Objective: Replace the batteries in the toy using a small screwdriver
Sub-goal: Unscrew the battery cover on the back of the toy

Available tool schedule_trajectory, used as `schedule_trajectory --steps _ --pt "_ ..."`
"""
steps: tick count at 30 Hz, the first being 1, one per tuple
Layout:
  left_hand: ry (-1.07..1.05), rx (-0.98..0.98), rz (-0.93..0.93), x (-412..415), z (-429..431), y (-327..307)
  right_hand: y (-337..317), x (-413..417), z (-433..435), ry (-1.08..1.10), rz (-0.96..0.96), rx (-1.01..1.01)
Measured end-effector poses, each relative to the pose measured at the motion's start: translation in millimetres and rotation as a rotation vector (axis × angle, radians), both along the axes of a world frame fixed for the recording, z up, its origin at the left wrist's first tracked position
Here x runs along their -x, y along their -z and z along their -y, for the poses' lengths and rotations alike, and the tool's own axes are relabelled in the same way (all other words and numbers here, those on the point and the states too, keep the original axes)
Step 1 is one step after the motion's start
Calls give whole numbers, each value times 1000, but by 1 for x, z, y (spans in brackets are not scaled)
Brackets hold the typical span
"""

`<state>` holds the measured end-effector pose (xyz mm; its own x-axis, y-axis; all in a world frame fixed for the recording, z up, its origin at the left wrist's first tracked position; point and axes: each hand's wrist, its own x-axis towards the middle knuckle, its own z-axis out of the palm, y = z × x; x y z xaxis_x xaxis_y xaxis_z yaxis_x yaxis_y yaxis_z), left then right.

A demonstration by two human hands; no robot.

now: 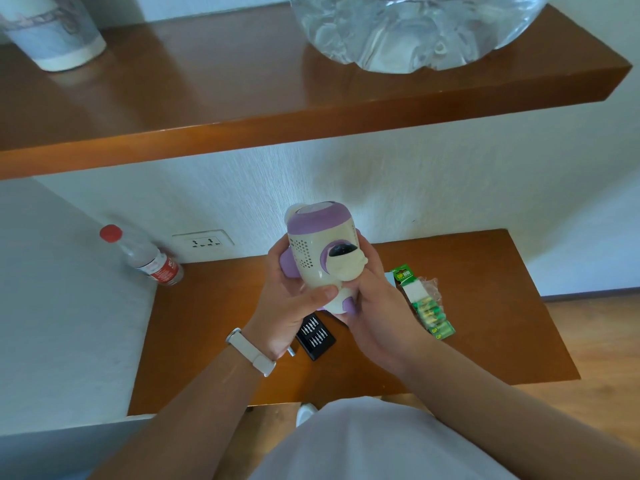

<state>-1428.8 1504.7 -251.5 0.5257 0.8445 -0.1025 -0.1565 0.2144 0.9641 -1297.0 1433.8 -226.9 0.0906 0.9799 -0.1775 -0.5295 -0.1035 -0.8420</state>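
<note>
Both hands are closed together around the toy [322, 251], holding it clear of the desk [485, 289]. On my feed the left hand [294, 303] cups the toy's left side with the thumb pressed across its lower front, and the right hand [377, 317] wraps the lower right side, fingers curled behind it. The toy is cream and purple, held roughly upright between the palms, a patch of small holes and a dark oval window facing me. A white strap [251, 351] sits on the left wrist. Directly beneath the hands, on the desk, lies an open black bit case [316, 337] with rows of silver bits. Just right of the right hand lies a green battery pack [427, 306]. Well left of the left hand a clear bottle [149, 259] with a red cap sits by the wall, a wall socket [204, 241] between it and the hands. Above the hands runs a wooden shelf [242, 105] carrying a paper cup [55, 32] and a large clear jug [415, 29].
</note>
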Motion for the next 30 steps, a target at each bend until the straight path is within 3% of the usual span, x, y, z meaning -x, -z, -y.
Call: schedule_trajectory --steps 8,13,17,21,23,26,28,30 --pt "-76 10 -81 5 8 12 14 0 -4 -50 -257 104" --pt "-113 18 -126 10 12 14 17 0 -8 -77 -330 195" --pt "-132 20 -133 12 11 14 13 -4 -8 -177 -305 154" --pt "-177 83 -87 14 10 14 4 -2 -7 -191 -71 124" --pt "-211 106 -67 15 8 12 3 1 -5 -142 200 124" --pt "-301 128 -81 13 5 7 11 2 0 -50 804 47" --pt "-365 123 -105 10 3 5 17 0 2 -9 1002 11" --pt "-402 116 -113 10 3 5 20 0 2 -7 1082 -53"
